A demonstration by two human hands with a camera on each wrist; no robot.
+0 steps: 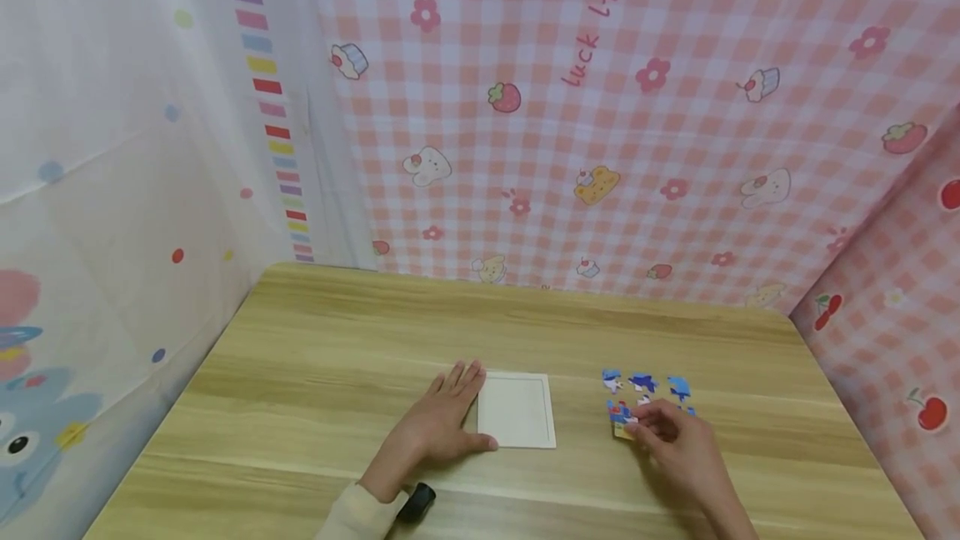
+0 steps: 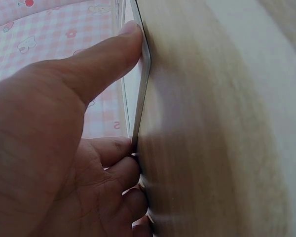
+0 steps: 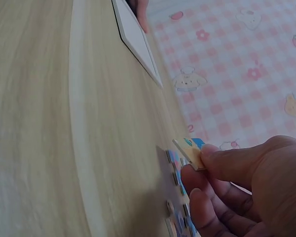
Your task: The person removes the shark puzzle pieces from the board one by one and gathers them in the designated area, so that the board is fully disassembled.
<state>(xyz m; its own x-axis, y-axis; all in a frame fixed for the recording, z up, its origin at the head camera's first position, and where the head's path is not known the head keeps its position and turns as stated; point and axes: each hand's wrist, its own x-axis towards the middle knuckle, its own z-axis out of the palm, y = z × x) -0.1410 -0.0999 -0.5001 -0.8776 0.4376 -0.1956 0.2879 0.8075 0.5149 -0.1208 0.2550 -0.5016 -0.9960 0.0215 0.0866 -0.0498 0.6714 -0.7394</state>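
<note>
A shallow white square puzzle tray (image 1: pixel 516 412) lies on the table. My left hand (image 1: pixel 441 425) rests at its left side, fingers extended and thumb at the near left corner. The left wrist view shows the thumb and index finger touching the tray's edge (image 2: pixel 143 84). My right hand (image 1: pixel 684 445) pinches a jigsaw piece (image 3: pixel 191 152), partly yellow and blue, between thumb and fingers. It is held just above several other jigsaw pieces (image 1: pixel 642 382), blue and multicoloured, which lie to the right of the tray. My right hand hides some of them.
The wooden table (image 1: pixel 360 332) has bare surface left of and behind the tray. A pink checked cloth (image 1: pixel 555 140) hangs behind it, and a white patterned cloth (image 1: pixel 135 190) hangs at the left. A black band (image 1: pixel 417 503) is at my left wrist.
</note>
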